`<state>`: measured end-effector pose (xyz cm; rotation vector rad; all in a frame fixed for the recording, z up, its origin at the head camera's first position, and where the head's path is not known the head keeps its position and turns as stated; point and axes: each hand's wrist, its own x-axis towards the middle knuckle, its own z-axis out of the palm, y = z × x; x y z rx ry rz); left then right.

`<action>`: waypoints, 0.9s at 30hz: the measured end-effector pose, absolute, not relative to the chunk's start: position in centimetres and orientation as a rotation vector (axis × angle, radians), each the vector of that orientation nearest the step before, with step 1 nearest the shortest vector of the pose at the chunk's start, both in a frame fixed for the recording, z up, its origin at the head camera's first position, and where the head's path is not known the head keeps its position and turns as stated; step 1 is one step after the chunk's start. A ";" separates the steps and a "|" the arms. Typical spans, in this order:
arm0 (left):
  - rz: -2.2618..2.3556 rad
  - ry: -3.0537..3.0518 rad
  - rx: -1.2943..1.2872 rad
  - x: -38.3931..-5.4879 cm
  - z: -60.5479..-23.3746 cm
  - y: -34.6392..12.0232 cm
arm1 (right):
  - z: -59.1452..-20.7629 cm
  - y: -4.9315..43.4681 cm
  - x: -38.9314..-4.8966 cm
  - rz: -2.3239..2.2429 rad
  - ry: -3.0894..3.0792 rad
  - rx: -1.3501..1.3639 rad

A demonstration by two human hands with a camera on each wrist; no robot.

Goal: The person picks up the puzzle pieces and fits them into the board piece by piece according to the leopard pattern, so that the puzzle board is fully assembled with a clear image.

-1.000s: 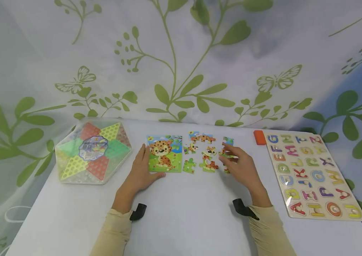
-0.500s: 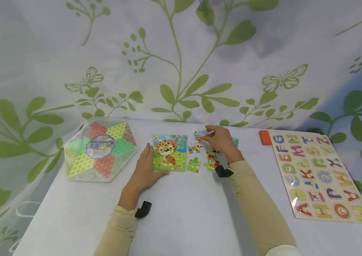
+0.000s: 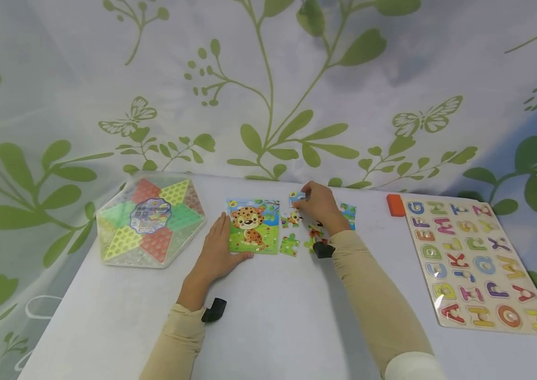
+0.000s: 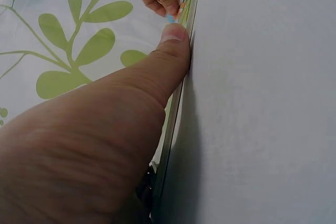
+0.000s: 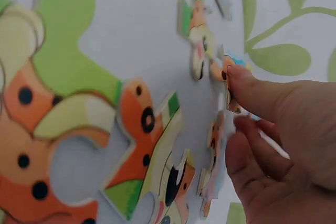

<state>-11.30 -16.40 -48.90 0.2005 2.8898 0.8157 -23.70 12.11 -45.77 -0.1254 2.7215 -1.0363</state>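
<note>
A puzzle board with a cartoon leopard picture (image 3: pixel 253 227) lies at the table's middle. My left hand (image 3: pixel 216 248) rests along its left side, fingers straight, thumb at the lower edge. In the left wrist view that thumb (image 4: pixel 157 66) touches the board's edge. My right hand (image 3: pixel 322 206) pinches a jigsaw piece (image 5: pixel 226 72), orange with dark spots and some blue, between thumb and fingers. Loose pieces lie around it: a green one (image 3: pixel 289 246), one with a small face (image 3: pixel 292 218), and a blue-green one (image 3: pixel 349 211) right of the hand. The hand hides others partly.
A hexagonal Chinese checkers set (image 3: pixel 149 216) under clear plastic lies to the left. On the right are a wooden alphabet board (image 3: pixel 477 264) and an orange block (image 3: pixel 395 205). A leaf-patterned curtain (image 3: pixel 230 105) stands behind the white table (image 3: pixel 268 316).
My right hand has moved left and away from me, from the right-hand pieces to the upper left piece, and now pinches it. The left hand stays at the board; the head view has shifted slightly.
</note>
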 end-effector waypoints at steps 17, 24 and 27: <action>0.819 2.876 0.220 -11.4 -49.1 -16.0 | -46.0 4.7 -20.8 -1.067 2.607 -0.455; 0.773 2.887 0.232 -11.6 -49.0 -16.4 | -45.9 3.0 -20.1 -0.896 2.653 -0.573; 0.768 2.886 0.227 -11.6 -48.9 -16.5 | -45.8 1.9 -20.3 -0.855 2.687 -0.606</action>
